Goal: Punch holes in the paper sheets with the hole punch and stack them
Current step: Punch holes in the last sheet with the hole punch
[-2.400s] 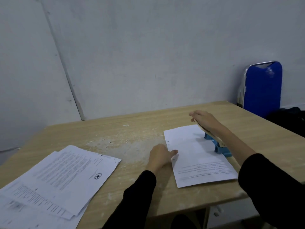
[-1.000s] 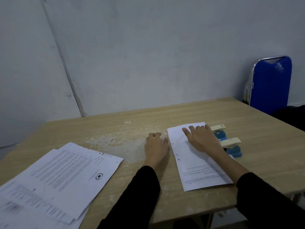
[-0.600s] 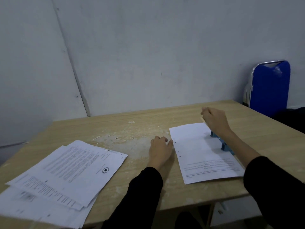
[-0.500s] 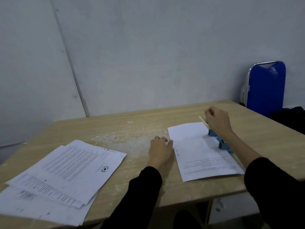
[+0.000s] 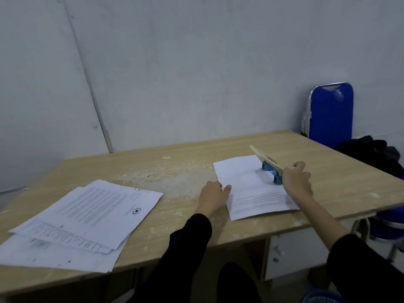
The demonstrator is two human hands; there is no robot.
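Fingers (image 5: 298,166) of the right hand (image 5: 296,182) were curled on the hole punch (image 5: 271,169) lever, left fingers (image 5: 227,188) flat, holding nothing, pinning the floppy, slide-prone sheet (image 5: 251,189) beside them.

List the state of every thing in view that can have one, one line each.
Sheet: flat on the table, right edge under the hole punch, small holes along its left edge.
Hole punch: on the sheet's right edge, lever raised.
Left hand: flat, pressing the sheet's left edge.
Right hand: closed on the lever's near end.
Paper pile: loose, fanned out, printed side up.
Blue chair: folded against the wall.
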